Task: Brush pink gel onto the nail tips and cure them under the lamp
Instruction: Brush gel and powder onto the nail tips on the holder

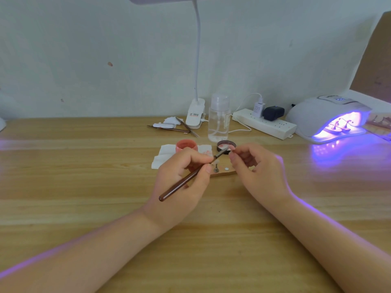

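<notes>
The left hand rests on the wooden table, fingers curled round a brown brush whose bristle end slants up and right toward the right hand. That hand pinches something small and pinkish at its fingertips; what it is cannot be made out. Beyond the brush grip sits the pink gel jar; far right glows the curing lamp, stands inside blurred.

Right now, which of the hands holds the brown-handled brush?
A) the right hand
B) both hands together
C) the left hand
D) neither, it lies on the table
C: the left hand grips the brush near its metal ferrule, while the right hand pinches something small and pink at its fingertips.
</notes>
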{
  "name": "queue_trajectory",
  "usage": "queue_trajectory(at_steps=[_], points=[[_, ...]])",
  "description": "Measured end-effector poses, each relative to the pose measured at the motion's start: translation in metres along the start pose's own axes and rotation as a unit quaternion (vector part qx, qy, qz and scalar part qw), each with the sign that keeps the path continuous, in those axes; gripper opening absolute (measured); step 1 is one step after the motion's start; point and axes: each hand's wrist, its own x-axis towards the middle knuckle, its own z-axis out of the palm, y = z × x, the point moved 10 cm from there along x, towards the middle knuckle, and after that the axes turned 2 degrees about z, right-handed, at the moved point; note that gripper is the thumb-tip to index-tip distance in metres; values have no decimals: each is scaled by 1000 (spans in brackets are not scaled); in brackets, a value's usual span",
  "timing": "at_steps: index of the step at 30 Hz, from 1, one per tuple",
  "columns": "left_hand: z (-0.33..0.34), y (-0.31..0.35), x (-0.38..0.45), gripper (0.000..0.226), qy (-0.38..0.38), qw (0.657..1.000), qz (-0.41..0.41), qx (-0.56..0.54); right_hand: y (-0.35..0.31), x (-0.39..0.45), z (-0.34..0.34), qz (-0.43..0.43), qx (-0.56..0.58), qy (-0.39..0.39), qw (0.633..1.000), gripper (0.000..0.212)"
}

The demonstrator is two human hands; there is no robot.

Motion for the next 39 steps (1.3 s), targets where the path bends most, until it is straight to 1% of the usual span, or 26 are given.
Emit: queue_trajectory(at_steps=[6,12,16,20,23,27,31,34,36,39], points=[[2,-3,2,16,-10,1000,1,21,0,0,0,-4,-1,-1,1000,14],[0,1,0,19,-8,1000,1,6,5,1,-1,14,11,2,1000,10],[-1,-7,2,14,6,999,-31,-23,3,0,0,9,4,1,1000,11],[1,-10,2,14,-1,999,-39,-29,2,0,0,4,4,2,1000,12],[2,-10,0,9,-7,999,-44,-14,4,1,0,9,4,2,1000,9],[-2,-9,0,11,7,999,-43,-10,3,1,-1,9,2,9,1000,8],[-6,-6,3,12,18,999,-28,-8,-4,2,-2,-28,-45,6,999,1],[-4,-6,2,10,15,999,-34,-17,-7,1,-1,-52,-81,7,995,4],[-4,-5,2,16,19,1000,-25,0,-9,2,1,-61,-98,4,993,4],[-2,-1,1,15,10,1000,-4,20,-9,2,1,-65,-109,1,992,5]])
